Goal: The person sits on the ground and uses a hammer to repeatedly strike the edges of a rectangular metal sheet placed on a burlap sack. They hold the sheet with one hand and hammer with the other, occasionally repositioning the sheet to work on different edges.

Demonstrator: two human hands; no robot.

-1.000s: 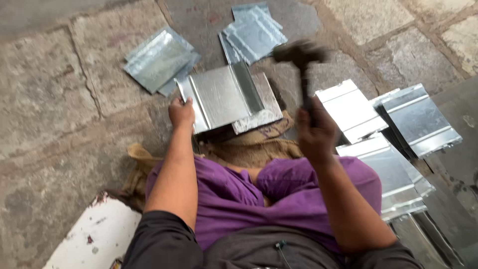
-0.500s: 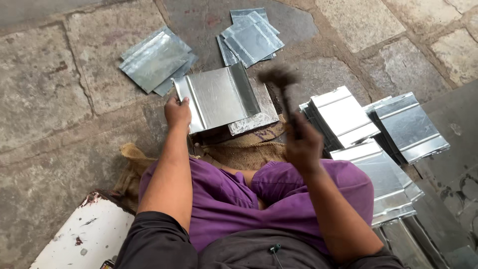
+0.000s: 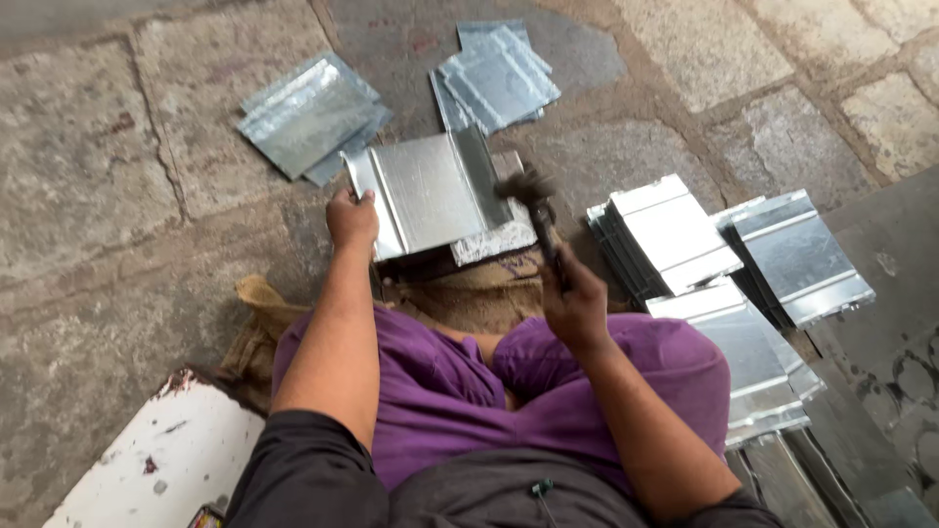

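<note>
The left hand [image 3: 351, 217] is closed over the near left edge of a folded sheet-metal piece [image 3: 430, 191], pinning it flat; the sheet lies just ahead of the hand on a block, with a sack [image 3: 479, 293] spread under it on the stone floor [image 3: 88, 176]. The right hand [image 3: 575, 305] is wrapped tight around the handle of a hammer [image 3: 536, 200], whose dark, motion-blurred head sits at the sheet's right edge; whether it touches the metal cannot be told. The sheet has raised folds along its left and right sides.

Beyond the left hand, a loose stack of flat galvanised sheets [image 3: 308, 115] lies on the floor, and another stack [image 3: 497, 76] lies farther ahead between the hands. To the right of the right hand stand piles of finished folded pieces [image 3: 675, 235], with more [image 3: 802, 254] beyond them and another pile [image 3: 753, 372] nearer the person's knee. A white paint-flecked object [image 3: 156, 460] lies behind the left arm.
</note>
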